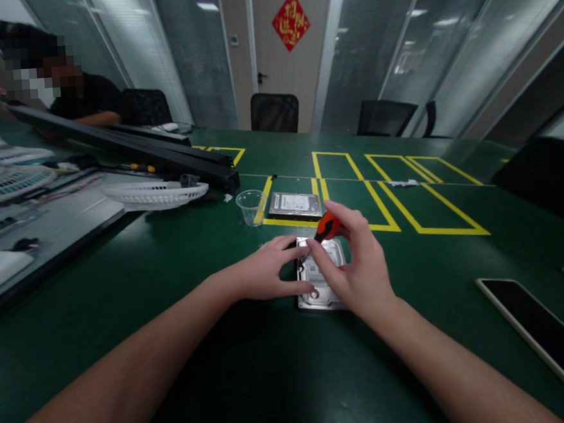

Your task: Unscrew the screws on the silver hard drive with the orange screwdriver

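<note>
A silver hard drive with a white label lies flat on the green table in front of me. My left hand rests at its left side, thumb and fingers stretched apart, the thumb and a fingertip lying on its top. In my right hand is a red and black screwdriver, tilted, with its tip end down over the left part of the drive. Whether the tip sits in a screw I cannot tell. Part of the label is covered by my right hand.
A second hard drive lies beyond, inside yellow tape lines, beside a clear plastic cup. At left are a white fan grille and long black bars. A phone lies at right. A person sits at far left.
</note>
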Demonstrator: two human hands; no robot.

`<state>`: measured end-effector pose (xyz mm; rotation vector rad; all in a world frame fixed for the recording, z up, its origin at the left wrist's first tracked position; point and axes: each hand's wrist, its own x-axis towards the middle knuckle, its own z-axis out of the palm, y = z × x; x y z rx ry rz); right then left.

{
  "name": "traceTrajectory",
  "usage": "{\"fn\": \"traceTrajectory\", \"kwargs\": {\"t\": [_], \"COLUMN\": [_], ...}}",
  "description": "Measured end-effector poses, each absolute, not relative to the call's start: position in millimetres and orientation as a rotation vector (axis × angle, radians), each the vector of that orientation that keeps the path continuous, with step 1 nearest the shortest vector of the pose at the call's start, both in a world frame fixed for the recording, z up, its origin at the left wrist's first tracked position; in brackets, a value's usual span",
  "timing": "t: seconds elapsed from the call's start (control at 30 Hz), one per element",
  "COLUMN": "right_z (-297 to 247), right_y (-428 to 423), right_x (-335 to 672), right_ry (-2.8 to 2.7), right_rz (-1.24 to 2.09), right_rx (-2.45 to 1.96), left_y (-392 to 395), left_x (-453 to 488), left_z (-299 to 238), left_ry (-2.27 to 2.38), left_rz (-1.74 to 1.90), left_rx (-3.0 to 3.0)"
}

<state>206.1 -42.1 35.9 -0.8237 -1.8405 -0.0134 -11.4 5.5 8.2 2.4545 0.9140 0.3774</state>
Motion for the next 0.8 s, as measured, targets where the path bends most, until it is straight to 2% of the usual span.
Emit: {"fn": "traceTrajectory", "kwargs": {"t": [0.17,0.4,0.6,0.8], "right_z": [38,28,33,29], "right_y": [-44,-43,-42,-43], "right_x": [205,206,206,205], "right_ry": [-1.834,-1.813,-1.836,-1.843], "right_rz": [-0.018,0.164,0.008,0.097], "right_rx": [-0.839,-0.844,-0.809,-0.760], "left_y": [4,4,6,6], "left_x": [-11,-12,-12,-11], "left_z": [11,10,7,8], "left_ry": [0.931,0.937,0.917,0.933], "left_rz": [0.348,0.373,0.385,0.364], "left_rx": [2.452,2.430,2.451,2.451]}}
